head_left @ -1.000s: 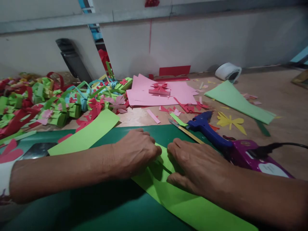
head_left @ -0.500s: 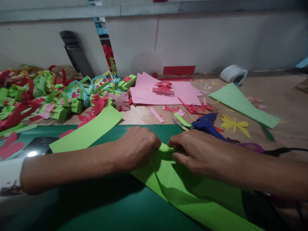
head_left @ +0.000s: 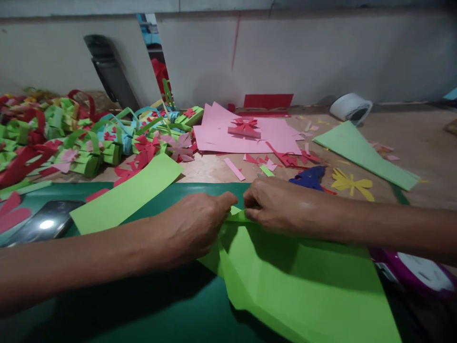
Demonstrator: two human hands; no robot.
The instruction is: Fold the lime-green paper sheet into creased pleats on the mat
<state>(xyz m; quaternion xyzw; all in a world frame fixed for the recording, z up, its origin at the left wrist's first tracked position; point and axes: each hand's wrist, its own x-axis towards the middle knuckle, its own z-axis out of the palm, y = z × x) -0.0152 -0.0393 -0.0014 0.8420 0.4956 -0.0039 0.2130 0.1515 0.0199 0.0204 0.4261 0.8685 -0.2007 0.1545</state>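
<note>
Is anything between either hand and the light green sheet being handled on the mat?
Nothing visible. The left hand and the right hand both already pinch the far edge of the light green paper sheet, which lies on the dark green cutting mat. The blue glue gun sits beyond the right hand.

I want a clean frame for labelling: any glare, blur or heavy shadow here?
Head view: glare spot on the black phone; forearms soft at the lower edge; both hands, left hand and right hand, shadow the green sheet; edges curve.
</note>
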